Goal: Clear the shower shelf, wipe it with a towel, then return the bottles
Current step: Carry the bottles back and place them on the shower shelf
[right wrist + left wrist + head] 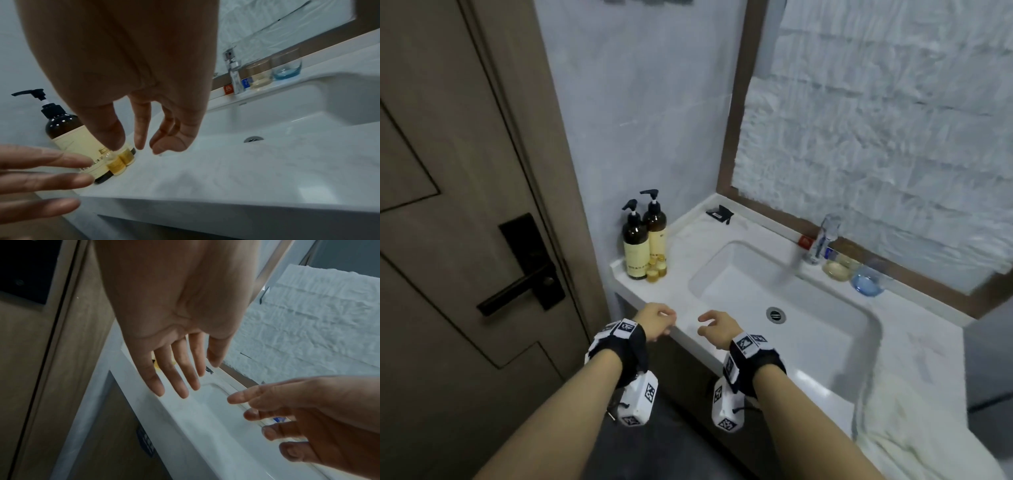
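Note:
Two amber pump bottles (636, 245) (656, 228) with cream labels stand in the left back corner of the white sink counter (681, 253). Small yellow bottles (656, 269) cluster in front of them; the right wrist view shows them as small yellow bottles (117, 165) beside one pump bottle (68, 134). My left hand (666, 320) (185, 381) hovers over the counter's front edge, fingers straight, holding nothing. My right hand (703, 325) (137, 142) hovers beside it, fingers loosely curled and empty. A white towel (914, 431) lies on the counter's right front.
A brown door (448, 205) with a black handle (517, 291) stands close on the left. The basin (808, 335) fills the counter's middle. A chrome faucet (822, 240), two glasses (837, 269) (868, 282) and a small black item (720, 214) line the back ledge.

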